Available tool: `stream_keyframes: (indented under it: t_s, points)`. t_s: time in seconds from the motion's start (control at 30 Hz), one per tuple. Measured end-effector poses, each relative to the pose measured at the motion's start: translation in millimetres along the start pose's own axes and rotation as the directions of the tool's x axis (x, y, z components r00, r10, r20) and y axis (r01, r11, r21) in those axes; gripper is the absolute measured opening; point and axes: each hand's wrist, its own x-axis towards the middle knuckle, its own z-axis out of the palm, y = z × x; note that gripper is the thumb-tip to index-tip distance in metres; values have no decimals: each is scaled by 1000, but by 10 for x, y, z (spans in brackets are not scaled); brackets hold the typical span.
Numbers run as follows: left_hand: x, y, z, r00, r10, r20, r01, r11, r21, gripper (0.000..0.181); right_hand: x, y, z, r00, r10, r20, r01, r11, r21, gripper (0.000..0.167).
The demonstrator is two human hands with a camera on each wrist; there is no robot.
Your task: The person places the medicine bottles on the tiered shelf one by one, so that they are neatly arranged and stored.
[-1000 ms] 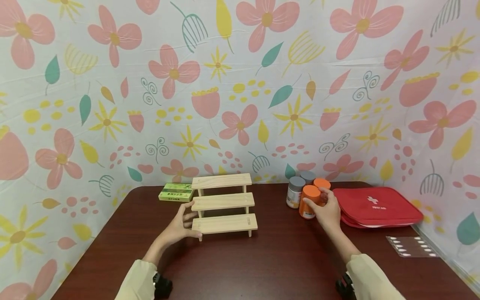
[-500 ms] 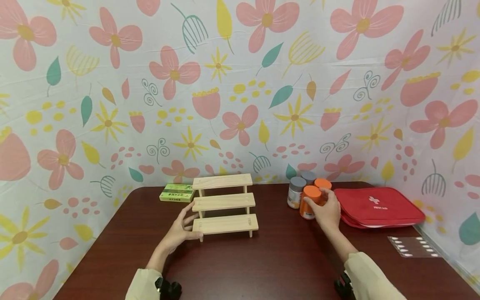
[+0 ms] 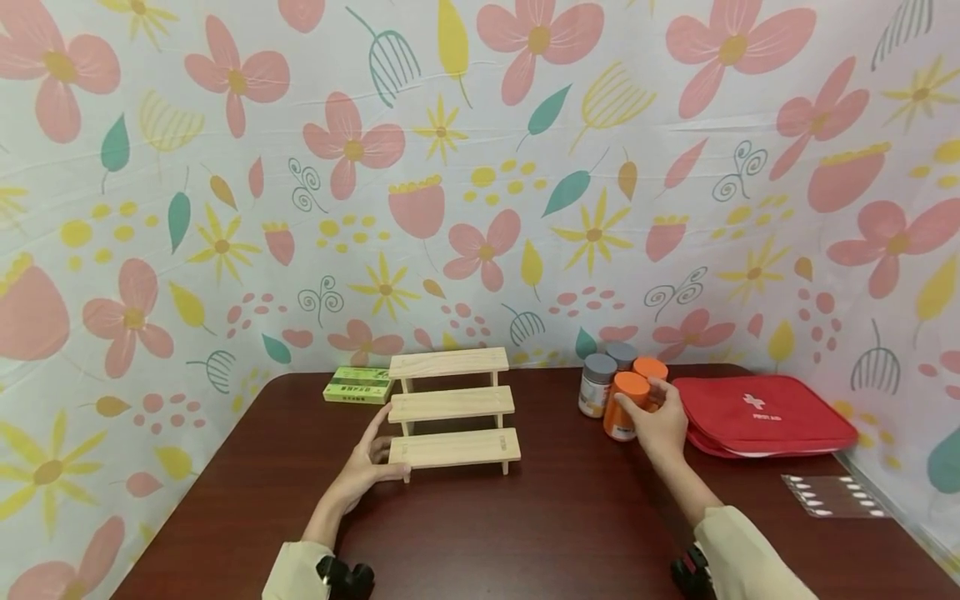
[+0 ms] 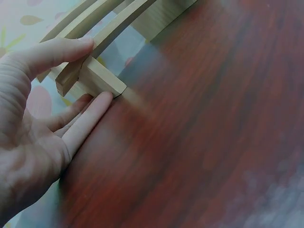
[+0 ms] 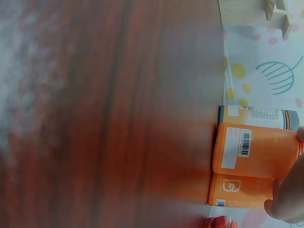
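A three-step wooden rack (image 3: 452, 448) stands on the dark table, left of the middle. My left hand (image 3: 358, 473) grips its left end, thumb at the front step and a finger at the middle step. In the left wrist view, the thumb lies on the board's end and other fingers reach beside a rack leg (image 4: 102, 78). On the right, my right hand (image 3: 662, 425) grips the front orange bottle (image 3: 621, 417), its fingers also against the orange bottle behind (image 5: 242, 191). Two grey-capped bottles stand to their left, the nearer one (image 3: 595, 392) close beside the front orange bottle.
A green-yellow box (image 3: 357, 386) lies behind the rack's left side. Right of the bottles sits a red first aid pouch (image 3: 765, 412), with a clear sheet bearing white pieces (image 3: 836, 497) in front of it. A flower-patterned cloth (image 3: 480, 208) hangs along the table's back.
The head view has shifted slightly, so everything appears a little further right. My left forearm has swung slightly inward. Both hands keep their places on the rack and the bottles.
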Motion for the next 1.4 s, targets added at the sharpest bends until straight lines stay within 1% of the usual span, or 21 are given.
stream_keyframes:
  t_s: [0.1, 0.27, 0.43, 0.6, 0.8, 0.93, 1.1, 1.27, 1.4]
  points:
    - [-4, -4, 7, 1000, -4, 0, 4, 1000, 1, 106, 3, 3, 1, 1000, 3, -8, -3, 1000, -1, 66]
    - [-8, 1, 5, 1000, 1, -12, -1, 1000, 4, 106, -4, -16, 16, 1000, -18, -17, 18, 1000, 1, 65]
    - [-11, 3, 2, 1000, -5, -27, 5, 1000, 3, 107, -25, -41, 13, 999, -40, -3, 40, 999, 26, 64]
    - [-14, 5, 11, 999, -12, -34, 12, 1000, 3, 107, -20, -102, -20, 999, -39, -1, 39, 998, 44, 64]
    - [-10, -11, 24, 1000, 2, -20, -2, 1000, 1, 106, 12, -269, -56, 999, -38, -17, 39, 998, 43, 63]
    - [-14, -42, 25, 1000, 6, -15, -6, 1000, 6, 105, 8, -387, -58, 998, -65, -17, 66, 996, 68, 62]
    - [-10, -53, 26, 1000, 4, -12, -4, 1000, 10, 105, -1, -506, -30, 995, -97, -37, 100, 992, 82, 62]
    - [-14, -29, 17, 1000, 4, -28, -4, 1000, 19, 105, 32, -639, 32, 990, -141, -11, 141, 986, 84, 62]
    - [-15, -26, 18, 1000, 7, -25, -7, 1000, 13, 105, 83, -793, 52, 987, -160, 15, 157, 982, 105, 63]
